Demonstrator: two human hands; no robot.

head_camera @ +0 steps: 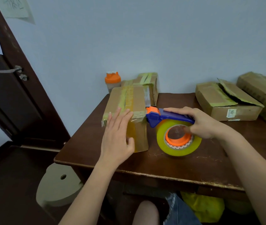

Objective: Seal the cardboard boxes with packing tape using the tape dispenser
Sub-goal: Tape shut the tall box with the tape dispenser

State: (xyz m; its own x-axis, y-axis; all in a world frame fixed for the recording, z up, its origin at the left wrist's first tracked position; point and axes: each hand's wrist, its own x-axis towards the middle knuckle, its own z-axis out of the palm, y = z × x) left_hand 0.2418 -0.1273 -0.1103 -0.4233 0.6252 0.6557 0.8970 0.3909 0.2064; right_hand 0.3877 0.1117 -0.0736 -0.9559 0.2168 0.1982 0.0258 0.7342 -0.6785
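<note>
Head view: right hand [202, 122] grip clenched round blue-orange plastic tape dispenser [169, 116], light, rigid; left hand [117, 135] flat, released, pressing taped brown cardboard box [129, 101], light, slightly yielding.

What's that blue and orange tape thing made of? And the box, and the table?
The tape dispenser looks like hard, smooth plastic: bright, even colour. The box is matte brown cardboard with shiny yellowish tape. The table seems dark wood, probably veneered: its front edge is chipped pale.

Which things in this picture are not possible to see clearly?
- Head view: white label on the open cardboard box, print too small.
- Near face of the taped cardboard box, partly behind the left hand.
- Rightmost cardboard box, cut off by the edge.
</note>
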